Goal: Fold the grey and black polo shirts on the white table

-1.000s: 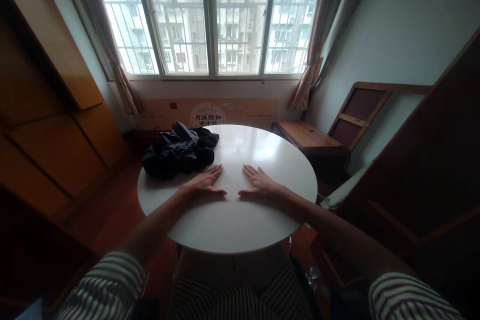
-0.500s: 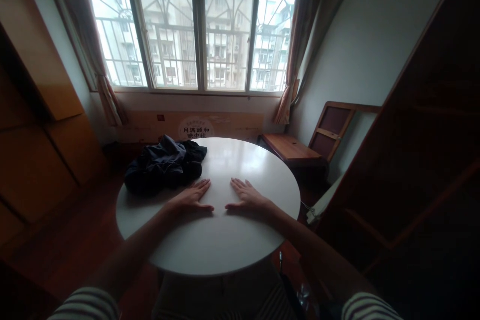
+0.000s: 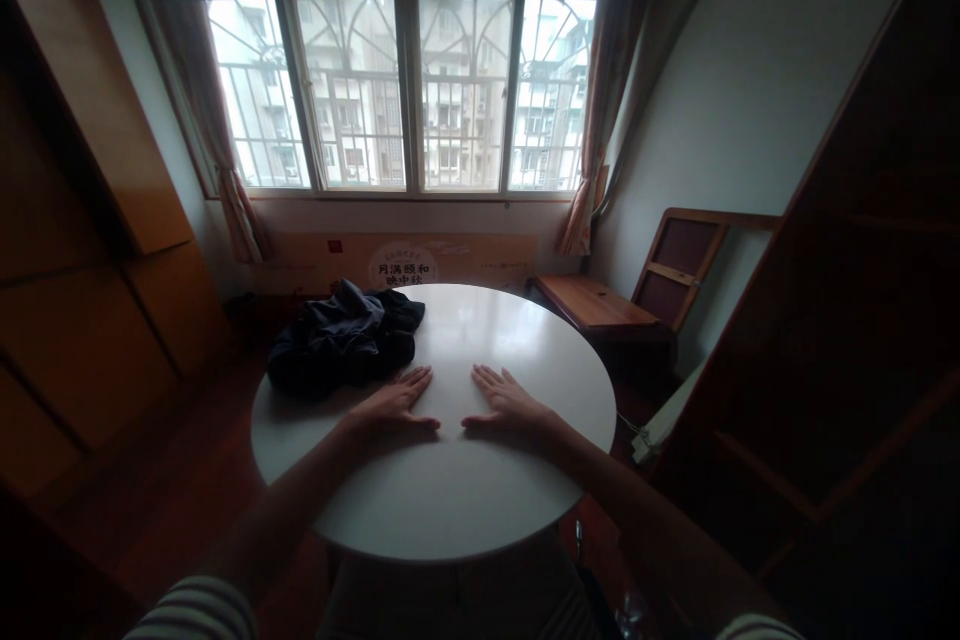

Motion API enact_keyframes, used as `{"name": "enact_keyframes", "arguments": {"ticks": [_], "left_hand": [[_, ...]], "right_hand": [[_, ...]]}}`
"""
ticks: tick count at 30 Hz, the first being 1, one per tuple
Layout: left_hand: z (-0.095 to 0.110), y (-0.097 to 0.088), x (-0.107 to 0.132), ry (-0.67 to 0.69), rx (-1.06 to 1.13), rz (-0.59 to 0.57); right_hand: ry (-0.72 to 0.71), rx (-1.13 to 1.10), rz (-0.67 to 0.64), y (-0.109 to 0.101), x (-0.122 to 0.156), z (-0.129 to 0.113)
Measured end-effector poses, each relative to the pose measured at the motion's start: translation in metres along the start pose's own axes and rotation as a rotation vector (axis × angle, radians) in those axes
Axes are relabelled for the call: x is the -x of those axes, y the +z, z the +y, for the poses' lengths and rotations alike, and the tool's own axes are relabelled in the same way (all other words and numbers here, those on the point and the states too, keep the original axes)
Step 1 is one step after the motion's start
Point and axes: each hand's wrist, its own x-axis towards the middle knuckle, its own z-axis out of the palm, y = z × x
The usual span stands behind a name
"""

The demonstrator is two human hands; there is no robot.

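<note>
Both palms lie flat on a round white table point(image 3: 442, 510). My left hand point(image 3: 397, 403) is open, its thumb stretched out to the right and its fingers pointing forward. Opposite it, my right hand point(image 3: 506, 402) is open too, thumb pointing left, with a gap of bare tabletop between the two. Neither hand holds anything. A crumpled heap of dark cloth point(image 3: 345, 335), black and dark grey, lies on the table's far left part, just beyond my left hand. Whether it is a jacket or other clothing I cannot tell.
Beyond the table a low wooden bench point(image 3: 596, 302) stands at the right by the wall, with a wooden-framed panel point(image 3: 679, 265) leaning behind it. A printed cardboard panel point(image 3: 480, 260) is under the barred window point(image 3: 457, 110). Wooden cabinets point(image 3: 172, 320) line the left.
The view has shifted slightly, so everything sits a little lower and further right. My hands stay flat on the table, and the cloth has not moved.
</note>
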Motion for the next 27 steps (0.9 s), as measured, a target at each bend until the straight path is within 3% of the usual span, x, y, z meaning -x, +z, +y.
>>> {"name": "enact_keyframes", "arguments": {"ticks": [21, 24, 27], "left_hand": [[-0.001, -0.001, 0.0, -0.007, -0.012, 0.005], [0.001, 0.004, 0.0, 0.05, -0.031, 0.123], [0.01, 0.008, 0.001, 0.088, -0.038, 0.378]], "right_hand": [[0.009, 0.009, -0.02, -0.002, 0.0, -0.002], [-0.025, 0.025, 0.058, 0.001, 0.001, 0.0], [-0.094, 0.047, 0.306, 0.008, 0.001, 0.003]]}}
